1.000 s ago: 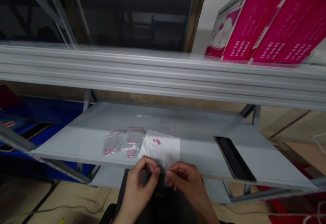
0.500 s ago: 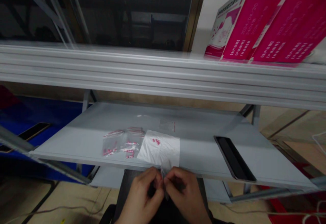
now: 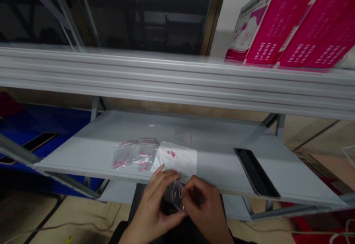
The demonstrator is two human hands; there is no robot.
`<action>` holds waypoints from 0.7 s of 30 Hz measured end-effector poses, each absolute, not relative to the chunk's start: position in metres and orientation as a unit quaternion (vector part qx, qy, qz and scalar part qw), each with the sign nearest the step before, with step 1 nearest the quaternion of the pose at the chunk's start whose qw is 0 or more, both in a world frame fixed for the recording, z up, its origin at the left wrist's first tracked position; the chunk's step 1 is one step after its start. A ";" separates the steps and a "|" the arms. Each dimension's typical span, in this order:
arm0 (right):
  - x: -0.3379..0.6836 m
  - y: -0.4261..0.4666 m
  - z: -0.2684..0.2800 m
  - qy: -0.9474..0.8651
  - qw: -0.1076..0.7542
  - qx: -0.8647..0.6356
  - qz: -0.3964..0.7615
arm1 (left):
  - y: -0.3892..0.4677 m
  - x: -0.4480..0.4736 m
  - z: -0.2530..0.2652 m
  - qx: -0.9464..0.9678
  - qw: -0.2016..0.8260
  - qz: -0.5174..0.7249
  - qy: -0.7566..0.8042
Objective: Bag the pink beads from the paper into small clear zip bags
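A small clear plastic zip bag (image 3: 175, 195) is between my two hands, just off the table's front edge. Its mouth looks spread, though its contents cannot be made out. My right hand (image 3: 203, 203) pinches the bag's right side between thumb and curled fingers. Curved around the left side, my left hand (image 3: 155, 203) has its thumb at the lower edge and fingertips at the upper edge. Beyond them lies a white paper sheet (image 3: 181, 166) with several small pink pieces (image 3: 172, 153), perhaps capsules. To its left are filled zip bags (image 3: 122, 155) with similar pink pieces.
Another clear bag (image 3: 183, 136) lies flat behind the paper on the grey table (image 3: 216, 151). A dark phone (image 3: 256, 171) rests at the right. Pink boxes (image 3: 277, 25) stand on the raised rail (image 3: 166, 79). Another phone (image 3: 39, 142) lies on a blue surface at the left.
My left hand has opened wider, its fingers rising away from its thumb. The bag, narrow and edge-on before, now appears spread. My right hand keeps its pinch.
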State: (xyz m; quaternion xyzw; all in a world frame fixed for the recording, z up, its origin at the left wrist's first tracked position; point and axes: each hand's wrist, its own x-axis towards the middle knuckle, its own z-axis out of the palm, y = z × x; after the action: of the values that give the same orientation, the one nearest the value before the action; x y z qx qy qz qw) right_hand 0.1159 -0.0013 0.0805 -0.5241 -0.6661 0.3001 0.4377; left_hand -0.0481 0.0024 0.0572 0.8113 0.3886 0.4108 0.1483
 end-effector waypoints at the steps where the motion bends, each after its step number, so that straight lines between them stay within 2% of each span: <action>1: 0.117 -0.001 0.080 -0.664 0.443 -0.531 0.286 | 0.003 -0.048 0.056 0.810 0.148 0.415 0.387; 4: 0.118 0.001 0.079 -0.664 0.447 -0.547 0.247 | 0.003 -0.050 0.054 0.796 0.123 0.432 0.405; 9: 0.120 0.005 0.072 -0.669 0.442 -0.535 0.266 | 0.003 -0.051 0.058 0.773 0.120 0.449 0.431; 12: 0.125 0.012 0.058 -0.683 0.447 -0.546 0.186 | 0.004 -0.053 0.061 0.739 0.146 0.470 0.460; 16: 0.135 0.020 0.030 -0.708 0.406 -0.575 0.066 | 0.005 -0.057 0.059 0.700 0.162 0.506 0.478; 21: 0.150 0.028 0.006 -0.722 0.364 -0.587 0.044 | 0.006 -0.063 0.053 0.679 0.172 0.506 0.503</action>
State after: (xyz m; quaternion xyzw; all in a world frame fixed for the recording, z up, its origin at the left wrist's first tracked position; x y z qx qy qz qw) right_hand 0.1497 0.0279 0.0057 -0.5869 -0.7217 0.0442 0.3643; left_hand -0.0626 0.0060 0.0525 0.6791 0.5029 0.5065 0.1715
